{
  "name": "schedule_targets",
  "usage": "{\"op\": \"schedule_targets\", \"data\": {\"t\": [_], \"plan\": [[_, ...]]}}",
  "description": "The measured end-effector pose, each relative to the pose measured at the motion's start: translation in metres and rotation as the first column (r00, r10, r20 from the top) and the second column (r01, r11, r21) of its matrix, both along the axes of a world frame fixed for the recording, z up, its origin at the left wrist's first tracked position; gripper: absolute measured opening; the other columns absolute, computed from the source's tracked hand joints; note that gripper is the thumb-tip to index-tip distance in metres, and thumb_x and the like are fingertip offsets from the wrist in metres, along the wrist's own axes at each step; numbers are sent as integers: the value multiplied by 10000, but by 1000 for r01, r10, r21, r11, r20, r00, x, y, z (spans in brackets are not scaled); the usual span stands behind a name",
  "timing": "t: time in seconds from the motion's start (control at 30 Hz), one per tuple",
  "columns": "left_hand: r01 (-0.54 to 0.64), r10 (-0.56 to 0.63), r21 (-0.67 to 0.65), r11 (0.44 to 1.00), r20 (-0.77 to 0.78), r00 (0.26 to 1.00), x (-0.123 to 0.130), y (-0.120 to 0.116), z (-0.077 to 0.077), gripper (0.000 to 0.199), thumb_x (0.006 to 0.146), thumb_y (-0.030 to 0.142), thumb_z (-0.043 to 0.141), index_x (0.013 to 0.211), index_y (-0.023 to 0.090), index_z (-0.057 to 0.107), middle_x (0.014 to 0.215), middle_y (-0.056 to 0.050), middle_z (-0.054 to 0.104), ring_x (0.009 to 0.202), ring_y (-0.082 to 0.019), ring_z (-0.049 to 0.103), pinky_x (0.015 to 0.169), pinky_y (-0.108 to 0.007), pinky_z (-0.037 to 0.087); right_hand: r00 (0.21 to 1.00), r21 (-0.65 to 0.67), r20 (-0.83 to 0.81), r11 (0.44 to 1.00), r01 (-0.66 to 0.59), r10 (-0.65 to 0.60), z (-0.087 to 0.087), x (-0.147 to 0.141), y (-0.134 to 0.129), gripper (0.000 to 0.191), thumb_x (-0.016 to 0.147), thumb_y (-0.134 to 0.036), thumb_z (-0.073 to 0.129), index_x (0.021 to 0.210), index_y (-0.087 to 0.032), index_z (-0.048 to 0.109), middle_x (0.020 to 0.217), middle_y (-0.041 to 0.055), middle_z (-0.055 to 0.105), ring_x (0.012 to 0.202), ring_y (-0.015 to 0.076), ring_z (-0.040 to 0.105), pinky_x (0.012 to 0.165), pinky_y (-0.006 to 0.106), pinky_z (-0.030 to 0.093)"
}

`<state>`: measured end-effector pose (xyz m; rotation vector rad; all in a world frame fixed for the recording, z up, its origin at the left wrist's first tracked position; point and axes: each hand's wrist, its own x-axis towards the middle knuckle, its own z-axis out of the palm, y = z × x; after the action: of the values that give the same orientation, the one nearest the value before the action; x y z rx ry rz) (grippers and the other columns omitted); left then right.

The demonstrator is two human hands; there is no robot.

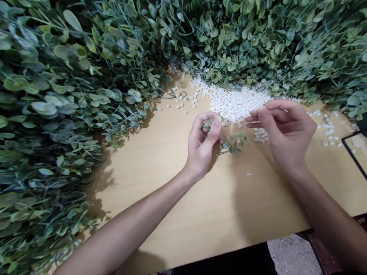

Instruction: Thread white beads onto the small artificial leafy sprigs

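My left hand (204, 141) is closed around a small sprig of artificial green leaves (236, 143). The thumb presses on its top end, and part of the stem is hidden inside the fingers. Leaves and a thin stem stick out to the right, over the table. To the right, my right hand (286, 130) is raised with thumb and forefinger pinched together. What they hold, if anything, is too small to make out. Just beyond both hands lies a heap of small white round pieces (239, 101). A tiny white star-shaped piece (249, 175) rests on the table below the sprig.
Thick bunches of artificial greenery (57, 126) line the left side and the back (243, 42) of the wooden table (149, 191). Loose white pieces (329, 128) are scattered at the right, near a dark-framed object (354, 154). The table's front edge runs close to me.
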<state>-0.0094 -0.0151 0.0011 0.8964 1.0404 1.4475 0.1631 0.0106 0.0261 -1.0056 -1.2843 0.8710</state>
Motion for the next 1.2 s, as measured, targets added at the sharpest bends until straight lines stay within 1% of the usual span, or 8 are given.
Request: {"op": "schedule_targets", "data": {"t": [0.1,0.17,0.3,0.43,0.67,0.83,1.07,1.2], "plan": [[-13,13,26,1000,1,1000,0,2,-1,527,794,503,883,1168,288,581,787,41,579,688,-132,625,674,-270,539,976,125,169,985,115,-136,-5,17,13,159,912,-338,835,1015,-276,731,813,-8,757,725,175,721,717,335,619],[-13,13,51,999,1,1000,1,3,-2,653,710,404,960,1198,305,537,815,56,560,722,-120,633,722,-267,540,926,197,335,974,112,-175,-10,26,18,141,921,-334,813,1021,-274,734,810,-5,739,730,178,697,729,340,593],[-6,1,79,997,63,998,2,5,-6,798,608,257,1014,1206,315,489,840,72,537,737,-97,613,774,-267,551,773,339,610,939,-53,-176,-18,31,20,79,951,-222,725,1024,-252,736,891,30,765,803,216,689,813,397,563],[-52,48,42,998,103,993,1,6,-9,830,568,164,1018,1187,316,485,847,79,509,759,-83,589,783,-240,552,605,330,788,909,-254,-117,-24,29,21,136,978,-135,664,1032,-241,731,999,60,797,955,269,660,897,455,508],[-127,126,15,992,33,991,-3,3,-7,624,608,171,992,947,246,473,871,70,550,736,-65,591,697,-185,517,540,351,827,894,-280,-155,-30,27,20,105,1017,-174,652,1049,-221,741,1090,85,755,1063,294,580,911,470,444],[-78,78,-20,997,44,996,-2,1,-4,468,741,263,932,826,208,475,875,20,632,986,-158,727,818,-230,550,550,313,829,901,-301,-104,-27,26,17,122,1035,-166,623,1073,-195,735,1088,86,749,1046,281,560,897,459,433],[-24,35,-79,997,137,990,0,1,5,509,693,275,959,806,205,468,838,34,635,771,-140,733,670,-231,559,524,297,845,910,-291,-108,-30,25,17,126,1046,-197,615,1117,-193,718,1115,96,749,1064,290,552,904,461,414],[-24,28,-64,998,68,997,-2,0,1,430,705,280,961,852,192,567,899,17,670,743,-117,714,682,-237,587,484,270,866,931,-245,-124,-34,25,17,182,1059,-211,583,1198,-216,699,1153,104,720,1082,300,528,896,455,400]]}}
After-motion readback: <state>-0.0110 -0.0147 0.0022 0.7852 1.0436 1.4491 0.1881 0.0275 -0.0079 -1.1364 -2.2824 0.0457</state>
